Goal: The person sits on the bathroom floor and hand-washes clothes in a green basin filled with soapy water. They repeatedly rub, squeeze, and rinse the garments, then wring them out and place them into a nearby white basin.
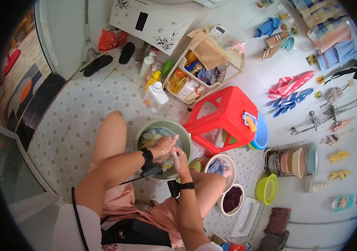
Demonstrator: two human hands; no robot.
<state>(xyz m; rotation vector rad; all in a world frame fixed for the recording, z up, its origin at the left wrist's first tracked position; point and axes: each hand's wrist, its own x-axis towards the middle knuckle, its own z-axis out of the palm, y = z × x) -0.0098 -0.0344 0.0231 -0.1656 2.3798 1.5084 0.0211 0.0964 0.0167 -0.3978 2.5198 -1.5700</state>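
Observation:
My left hand (pixel 166 145), with a bracelet and a black wrist strap, is above a grey-green basin (pixel 141 130). Against it, slightly lower and to the right, is my right hand (pixel 179 160), also strapped at the wrist. Both look closed, fingers bent and pressed toward each other; anything between them is too small or hidden to make out. In the basin, whitish and yellow wet laundry (pixel 150 136) lies in cloudy water, partly covered by my hands and left arm. The basin stands on the tiled floor between my knees.
A red plastic stool (pixel 224 108) is just right of the basin, a white detergent bottle (pixel 156 97) beyond it. Nearby stand a white tub of clothes (pixel 218 166), another of dark cloth (pixel 232 199) and a lime-green basin (pixel 266 189). A storage rack (pixel 228 75) stands behind.

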